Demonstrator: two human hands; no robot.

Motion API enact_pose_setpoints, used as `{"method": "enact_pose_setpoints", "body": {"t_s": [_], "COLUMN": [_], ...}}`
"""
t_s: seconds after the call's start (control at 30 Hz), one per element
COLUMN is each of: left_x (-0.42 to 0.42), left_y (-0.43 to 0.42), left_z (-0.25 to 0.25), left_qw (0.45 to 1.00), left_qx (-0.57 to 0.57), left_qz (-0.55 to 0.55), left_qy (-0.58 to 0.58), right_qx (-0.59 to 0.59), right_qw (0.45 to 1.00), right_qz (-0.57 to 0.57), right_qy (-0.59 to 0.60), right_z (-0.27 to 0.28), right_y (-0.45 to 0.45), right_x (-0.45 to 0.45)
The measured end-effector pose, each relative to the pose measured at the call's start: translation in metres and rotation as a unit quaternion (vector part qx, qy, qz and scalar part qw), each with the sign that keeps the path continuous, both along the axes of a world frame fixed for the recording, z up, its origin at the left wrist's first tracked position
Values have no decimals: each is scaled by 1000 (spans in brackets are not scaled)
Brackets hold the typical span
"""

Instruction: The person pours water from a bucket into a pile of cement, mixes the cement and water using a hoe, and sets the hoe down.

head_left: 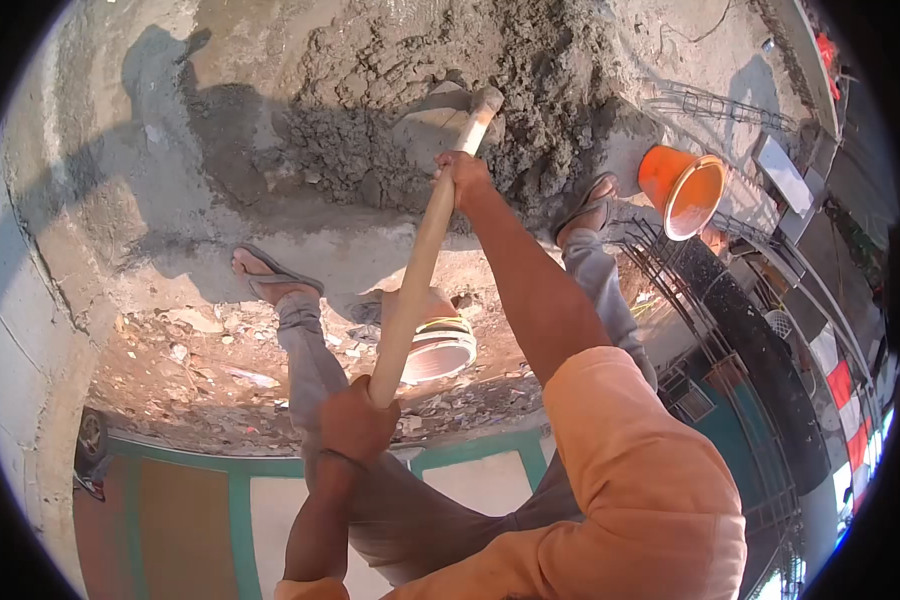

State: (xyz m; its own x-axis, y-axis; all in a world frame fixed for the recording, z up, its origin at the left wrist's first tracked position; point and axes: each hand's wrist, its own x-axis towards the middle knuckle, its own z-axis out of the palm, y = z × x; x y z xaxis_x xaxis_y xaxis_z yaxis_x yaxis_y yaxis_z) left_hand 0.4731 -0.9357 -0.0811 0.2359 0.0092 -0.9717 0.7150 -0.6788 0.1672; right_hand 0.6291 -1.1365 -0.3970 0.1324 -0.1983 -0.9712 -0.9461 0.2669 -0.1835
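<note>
My left hand (358, 420) is wrapped round the butt end of a hoe's wooden handle. Farther up, my right hand (463, 180) grips the same handle closer to the head. The hoe (425, 250) slants up and to the right, and its broad grey blade (432, 132) lies against a heap of wet cement mix (370, 75). Part of the blade blends into the mix, so I cannot tell how deep it sits. My feet, in flip-flops, stand apart on the near side of the heap.
An orange bucket (658, 178) leans right of the heap, beside my right foot. Between my legs stand stacked buckets (440, 355) on rubble-strewn soil. Steel rebar (670, 285) and a rebar cage (720, 105) lie to the right. A concrete wall (20, 330) runs along the left.
</note>
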Motion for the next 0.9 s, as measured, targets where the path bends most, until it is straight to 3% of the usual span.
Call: {"method": "enact_pose_setpoints", "body": {"t_s": [0.07,0.17,0.3,0.37,0.43,0.47,0.5,0.6,0.63,0.7,0.8,0.9], "left_x": [-4,-40,-5,9,37,40,11,-47,-42,-37,2,9], "left_y": [-39,-96,-177,-212,-237,-246,-257,-249,-243,-211,-152,-63], "left_z": [0,-22,-77,-117,-99,-82,-73,-23,-30,12,38,29], "left_qw": [995,972,927,877,825,806,730,717,728,747,799,875], "left_qx": [-7,-20,-82,-158,-217,-218,-252,-228,-234,-217,-210,-249], "left_qz": [94,208,344,450,521,549,626,636,621,597,532,398], "left_qy": [-21,-109,-128,-63,-28,42,108,171,170,196,185,120], "right_qx": [55,-50,-121,-137,-158,-165,-149,-141,-158,-168,-132,-152], "right_qw": [996,978,904,894,858,837,840,840,847,862,867,924], "right_qz": [48,165,349,384,467,508,516,523,508,476,475,349], "right_qy": [-53,-118,-215,-187,-145,-118,-78,34,24,39,74,48], "right_z": [8,62,53,17,18,21,16,19,10,16,6,20], "right_y": [-10,-11,-46,-51,-67,-72,-85,-109,-111,-104,-106,-93], "right_x": [24,81,172,210,202,188,158,59,62,23,21,19]}}
